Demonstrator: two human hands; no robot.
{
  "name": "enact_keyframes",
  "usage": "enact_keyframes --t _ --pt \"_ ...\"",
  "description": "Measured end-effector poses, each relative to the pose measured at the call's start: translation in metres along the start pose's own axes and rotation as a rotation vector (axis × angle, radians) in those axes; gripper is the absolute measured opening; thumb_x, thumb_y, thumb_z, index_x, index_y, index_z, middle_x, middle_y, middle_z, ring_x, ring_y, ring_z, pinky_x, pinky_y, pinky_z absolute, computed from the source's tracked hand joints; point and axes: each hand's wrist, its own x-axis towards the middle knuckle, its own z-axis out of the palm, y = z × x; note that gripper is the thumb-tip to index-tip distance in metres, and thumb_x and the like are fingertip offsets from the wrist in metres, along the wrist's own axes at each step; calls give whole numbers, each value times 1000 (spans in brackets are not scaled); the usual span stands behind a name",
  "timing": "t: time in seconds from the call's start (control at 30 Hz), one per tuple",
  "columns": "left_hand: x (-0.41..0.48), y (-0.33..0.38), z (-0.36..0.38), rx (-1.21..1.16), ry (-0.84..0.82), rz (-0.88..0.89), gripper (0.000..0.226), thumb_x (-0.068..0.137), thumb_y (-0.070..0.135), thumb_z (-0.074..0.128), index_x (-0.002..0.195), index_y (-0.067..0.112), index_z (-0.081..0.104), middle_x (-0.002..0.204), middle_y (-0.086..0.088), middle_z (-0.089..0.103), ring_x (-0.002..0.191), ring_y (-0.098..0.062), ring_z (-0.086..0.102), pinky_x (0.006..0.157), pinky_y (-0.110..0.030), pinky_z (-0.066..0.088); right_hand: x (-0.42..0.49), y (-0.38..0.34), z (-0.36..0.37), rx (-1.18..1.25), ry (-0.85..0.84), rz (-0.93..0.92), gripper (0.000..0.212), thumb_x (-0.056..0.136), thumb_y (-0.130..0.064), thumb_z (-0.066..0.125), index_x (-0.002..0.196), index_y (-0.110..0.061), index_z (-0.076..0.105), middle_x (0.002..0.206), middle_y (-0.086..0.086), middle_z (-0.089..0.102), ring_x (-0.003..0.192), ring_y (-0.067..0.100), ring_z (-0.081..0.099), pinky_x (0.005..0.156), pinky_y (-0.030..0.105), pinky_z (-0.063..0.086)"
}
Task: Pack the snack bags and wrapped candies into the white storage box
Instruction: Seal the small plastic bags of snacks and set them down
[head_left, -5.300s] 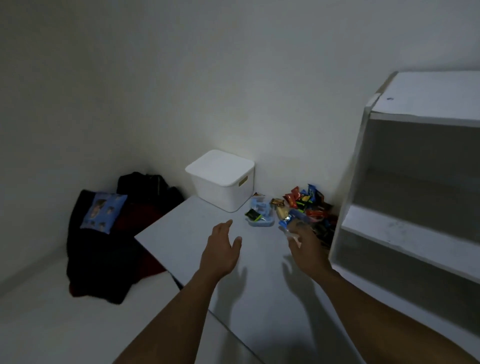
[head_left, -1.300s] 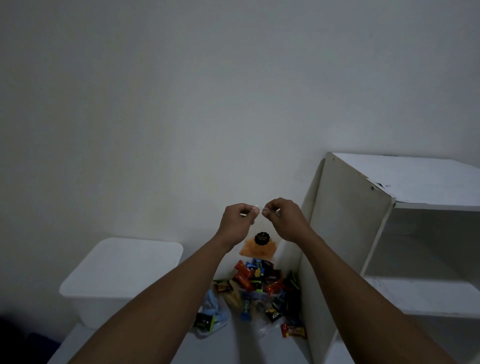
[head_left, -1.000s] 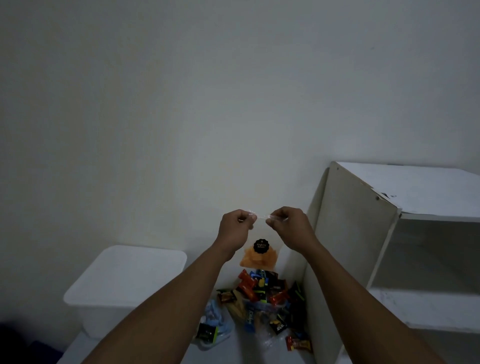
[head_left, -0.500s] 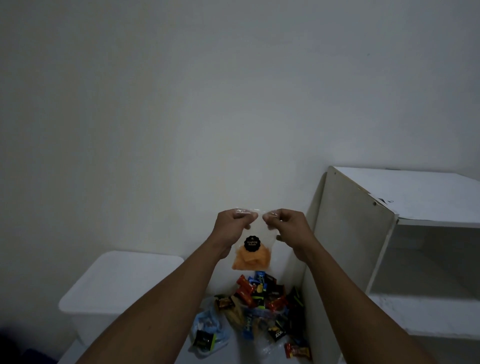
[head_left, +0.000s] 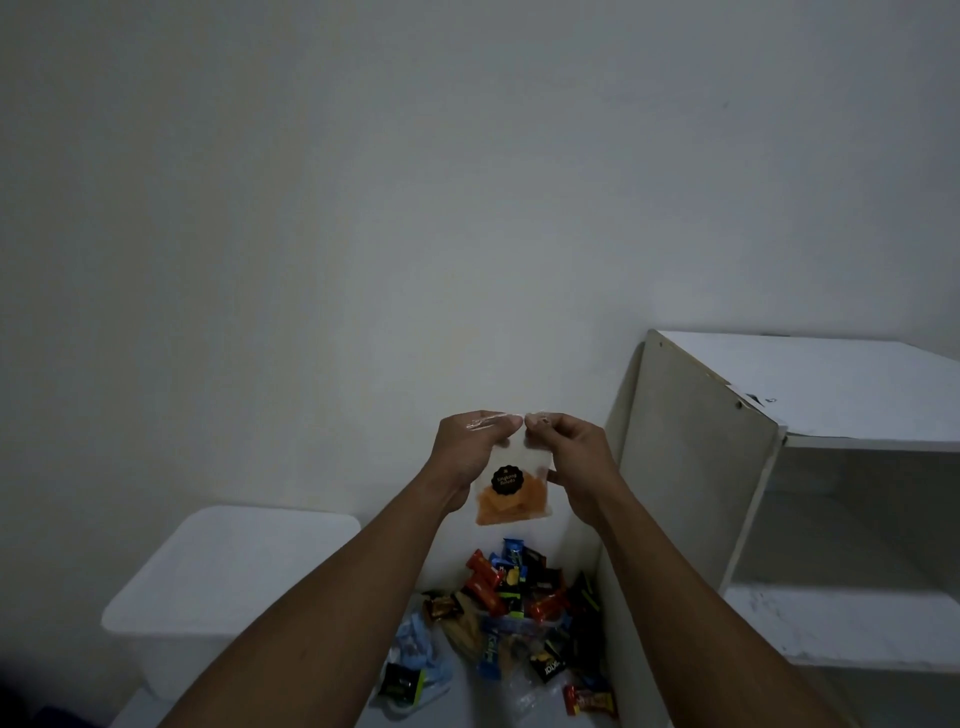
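The white storage box (head_left: 228, 571) sits closed on the worktop (head_left: 460, 701), left of the candy pile (head_left: 519, 597). Above the pile, our left hand (head_left: 470, 452) and right hand (head_left: 571, 457) each hold a pinching grip on the top edge of the snack bag (head_left: 511, 491). We judge we're pressing it closed; next, 1 hand must free itself to open the box.

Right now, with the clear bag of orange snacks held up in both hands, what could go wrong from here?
1. The left hand and right hand only pinch the clear snack bag at its top edge; it may slip or pull open, dropping snacks onto the candy pile below.
2. The white storage box has its lid on and both hands are occupied, so packing likely stalls until one hand lets go.
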Motion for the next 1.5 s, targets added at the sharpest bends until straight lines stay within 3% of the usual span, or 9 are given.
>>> enact_keyframes --t 0.3,0.4,0.53,0.67,0.9,1.0,1.17,1.27,1.5 --pt "2 3 5 12 35 -1 21 81 25 78 98 13 77 89 2 75 77 -12 64 60 -21 43 3 0 7 42 143 -54 18 95 -30 63 94 -15 73 90 3 72 94 17 66 88 43 51" --pt "4 2 3 -42 70 -50 17 80 26 79 92 15 76 87 4 73 78 -13 62 64 -26 43 4 0 8 97 187 -46 18 96 -31 62 95 -16 72 88 3 72 94 17 66 87 44 51" --pt "5 1 -1 -114 86 -67 7 85 27 73 84 20 73 87 6 71 82 -15 61 72 -32 43 2 -1 8 123 153 -49 19 94 -32 64 96 -16 72 89 3 72 92 16 66 81 41 50" --pt "3 3 2 -88 50 -48 7 89 24 68 85 20 71 87 6 70 83 -15 61 75 -33 43 0 -3 12 71 80 -23 16 90 -31 69 100 -19 73 97 0 74 99 17 68 90 47 52" --pt "3 0 5 -59 60 19 4 86 24 73 87 20 74 85 4 71 78 -14 62 73 -30 43 1 -4 13 83 155 -35 11 91 -27 69 96 -18 73 96 5 73 102 19 66 92 43 49" --pt "1 2 7 -176 121 -8 5 84 23 75 87 19 74 84 5 72 79 -13 63 69 -29 44 0 -6 14 142 177 -25 10 91 -26 69 96 -18 74 95 4 74 98 18 67 85 41 51" --pt "1 3 4 -270 113 -54 7 89 24 69 95 20 71 92 5 71 85 -14 63 76 -34 44 -3 -6 11 202 155 9 13 89 -25 71 98 -16 75 97 2 74 99 18 67 86 45 53" --pt "-1 3 6 -265 75 -61 6 92 22 66 95 21 70 94 5 71 86 -14 62 79 -35 42 -5 -7 12 161 117 6 18 84 -25 77 98 -15 76 96 0 76 99 16 68 81 41 52" --pt "-4 4 8 -228 41 -46 4 90 24 68 92 21 70 94 6 71 84 -12 64 77 -33 42 -3 -9 9 116 131 -3 18 84 -22 77 100 -14 76 100 0 76 102 15 67 90 38 49"
